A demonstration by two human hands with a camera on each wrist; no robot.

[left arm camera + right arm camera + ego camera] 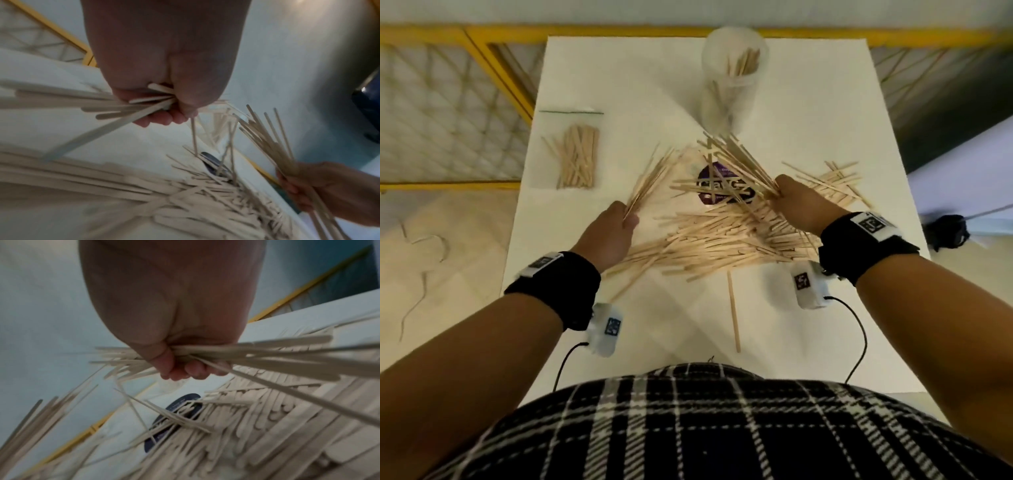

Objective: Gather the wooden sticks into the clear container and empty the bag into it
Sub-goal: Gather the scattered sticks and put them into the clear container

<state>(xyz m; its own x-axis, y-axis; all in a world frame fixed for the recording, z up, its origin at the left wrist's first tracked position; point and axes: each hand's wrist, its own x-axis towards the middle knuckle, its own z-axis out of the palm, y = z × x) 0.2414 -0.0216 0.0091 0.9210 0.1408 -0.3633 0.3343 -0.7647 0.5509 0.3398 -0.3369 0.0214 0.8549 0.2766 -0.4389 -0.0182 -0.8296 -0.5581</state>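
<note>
1. Head view: the left hand grips a bundle of sticks; the right hand is clenched round another fan. The container, at the table's far edge, holds only a few. Most sticks lie mid-table, and the bag at the left edge is still full: early going, I judge.
2. Left wrist: fingers curl tight round the stick ends.
3. Right wrist: fingers wrap the fan's middle.
</note>
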